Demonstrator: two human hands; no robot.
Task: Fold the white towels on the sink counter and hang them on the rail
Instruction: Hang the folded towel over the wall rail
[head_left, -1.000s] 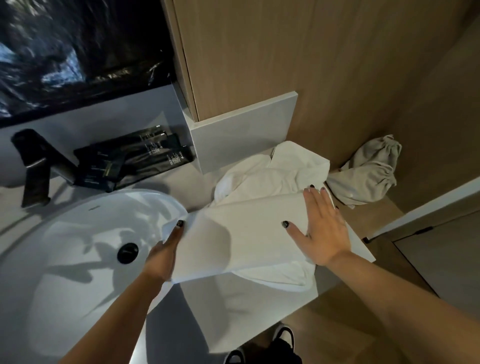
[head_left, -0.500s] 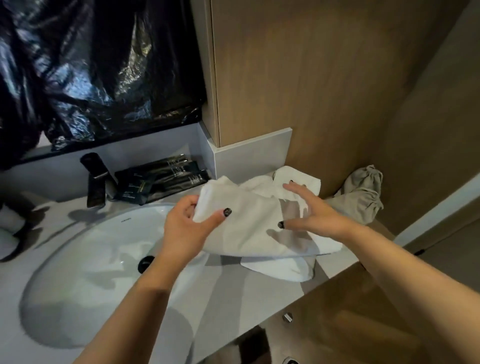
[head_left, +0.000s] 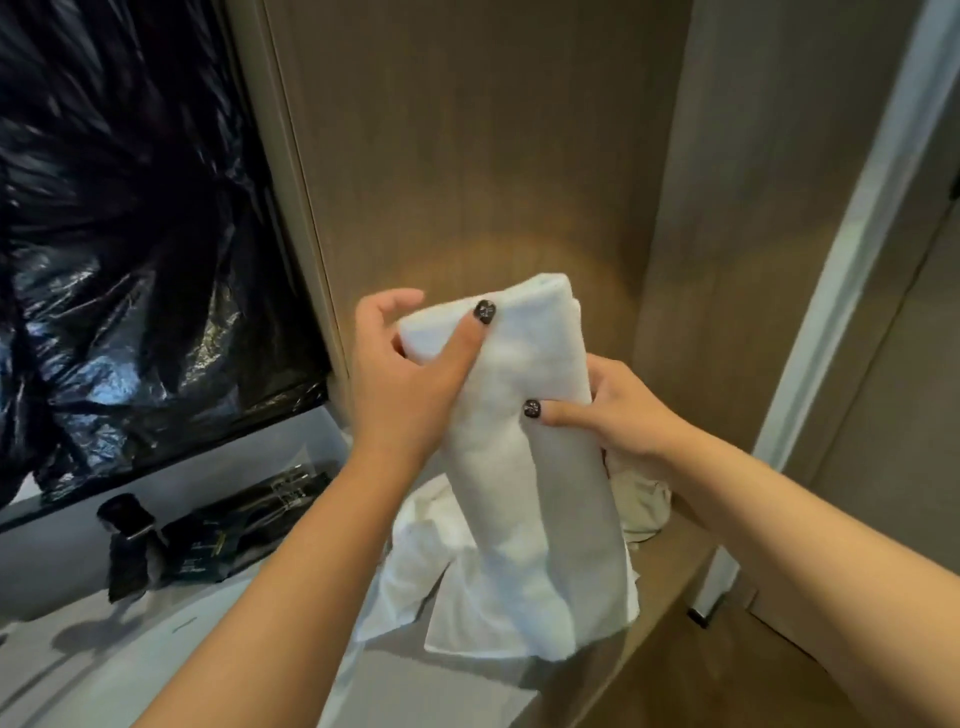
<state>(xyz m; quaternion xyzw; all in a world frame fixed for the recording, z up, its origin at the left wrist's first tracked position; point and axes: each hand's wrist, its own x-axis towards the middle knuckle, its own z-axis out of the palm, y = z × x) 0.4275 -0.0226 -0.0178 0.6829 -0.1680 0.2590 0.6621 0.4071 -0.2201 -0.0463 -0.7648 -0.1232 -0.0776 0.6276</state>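
A folded white towel (head_left: 524, 467) hangs lengthwise in the air in front of the wooden wall. My left hand (head_left: 410, 374) grips its top left corner, thumb across the front. My right hand (head_left: 618, 410) pinches its right edge lower down, thumb on the front and fingers behind. Below it another white towel (head_left: 415, 561) lies crumpled on the grey sink counter (head_left: 415, 686). No rail is in view.
A black faucet (head_left: 127, 540) and dark toiletry packets (head_left: 234, 530) stand at the back of the counter. Black plastic sheeting (head_left: 130, 249) covers the wall at left. A beige cloth bag (head_left: 641, 504) lies behind the towel at right. A white door frame (head_left: 841, 291) runs down the right.
Both hands have lifted the folded towel off the counter and turned it upright. The camera has tilted up, so the basin has left the view.
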